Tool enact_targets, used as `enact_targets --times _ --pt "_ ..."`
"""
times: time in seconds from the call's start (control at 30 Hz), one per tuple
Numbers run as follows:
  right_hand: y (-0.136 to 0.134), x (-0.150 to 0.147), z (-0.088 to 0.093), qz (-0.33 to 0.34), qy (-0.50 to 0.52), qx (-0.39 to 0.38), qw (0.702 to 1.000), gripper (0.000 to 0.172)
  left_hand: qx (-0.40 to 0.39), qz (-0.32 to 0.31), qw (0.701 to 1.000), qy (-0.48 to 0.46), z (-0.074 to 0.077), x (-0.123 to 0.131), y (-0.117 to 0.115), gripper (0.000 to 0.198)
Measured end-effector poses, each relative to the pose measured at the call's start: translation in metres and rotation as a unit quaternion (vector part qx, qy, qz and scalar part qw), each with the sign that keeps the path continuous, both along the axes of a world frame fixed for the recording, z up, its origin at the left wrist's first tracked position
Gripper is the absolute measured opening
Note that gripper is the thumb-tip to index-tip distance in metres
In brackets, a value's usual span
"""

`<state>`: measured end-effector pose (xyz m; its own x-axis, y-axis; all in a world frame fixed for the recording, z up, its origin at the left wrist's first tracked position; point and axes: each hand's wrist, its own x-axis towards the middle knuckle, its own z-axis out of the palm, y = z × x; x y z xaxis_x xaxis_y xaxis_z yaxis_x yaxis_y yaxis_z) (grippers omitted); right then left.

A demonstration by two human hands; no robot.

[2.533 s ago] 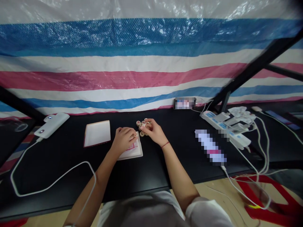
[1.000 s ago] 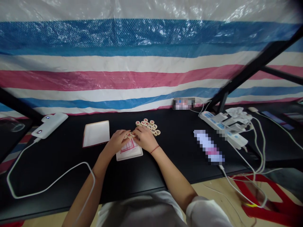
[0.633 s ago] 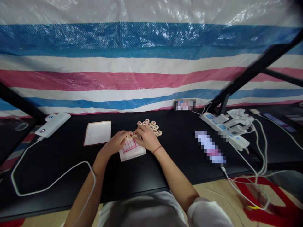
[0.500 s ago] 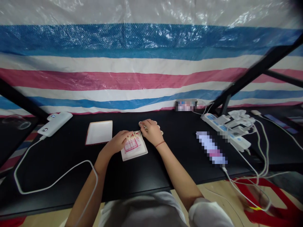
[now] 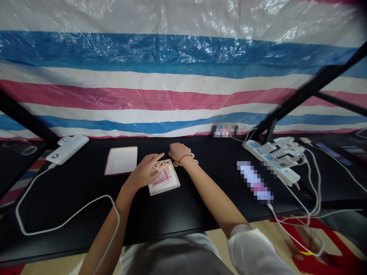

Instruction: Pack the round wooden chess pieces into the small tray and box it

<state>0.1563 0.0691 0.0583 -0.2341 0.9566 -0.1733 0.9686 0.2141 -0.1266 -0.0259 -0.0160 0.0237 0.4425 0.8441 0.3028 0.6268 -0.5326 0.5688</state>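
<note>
A shallow white box (image 5: 169, 183) with pink lines inside lies on the black table. Along its far edge sits a row of round wooden Chinese chess pieces (image 5: 162, 164) with red characters. My left hand (image 5: 145, 169) rests over the box's left side, index finger stretched out and thumb apart, beside the row. Just beyond the box, my right hand (image 5: 178, 150) is closed with its fingers curled down; whatever they hold is hidden. Loose chess pieces (image 5: 176, 163) lie around and partly under that hand.
A white box lid (image 5: 121, 160) lies to the left. Further left are a white charging device (image 5: 69, 149) and its cable (image 5: 57, 231). On the right are a blurred-out phone (image 5: 255, 181) and a power strip (image 5: 272, 162) with plugs. Striped plastic sheeting (image 5: 143, 95) hangs behind.
My right hand has shifted slightly away and curled tighter, uncovering loose pieces near its wrist. The left hand's fingers have lifted and spread, showing more of the row.
</note>
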Motion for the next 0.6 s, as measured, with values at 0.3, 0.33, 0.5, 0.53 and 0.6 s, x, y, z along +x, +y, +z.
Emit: enact_targets --times 0.3,0.33,0.5,0.53,0.6 --pt "-0.049 -0.01 0.0 0.072 0.42 0.07 0.902 0.032 0.078 0.102 0.986 -0.109 -0.008 -0.005 -0.002 0.042" --pt "-0.055 -0.013 -0.003 0.068 0.449 0.051 0.889 0.033 0.08 0.102 0.986 -0.107 -0.009 -0.006 -0.004 0.039" --pt "-0.063 -0.02 -0.026 0.041 0.541 -0.012 0.84 0.037 0.069 0.132 0.985 -0.09 -0.008 -0.007 -0.013 0.031" --pt "-0.062 -0.018 -0.029 0.034 0.55 -0.009 0.835 0.037 0.067 0.14 0.984 -0.088 -0.007 -0.008 -0.014 0.03" --pt "-0.06 -0.013 -0.032 0.013 0.56 0.009 0.828 0.036 0.06 0.153 0.982 -0.094 -0.005 -0.01 -0.018 0.026"
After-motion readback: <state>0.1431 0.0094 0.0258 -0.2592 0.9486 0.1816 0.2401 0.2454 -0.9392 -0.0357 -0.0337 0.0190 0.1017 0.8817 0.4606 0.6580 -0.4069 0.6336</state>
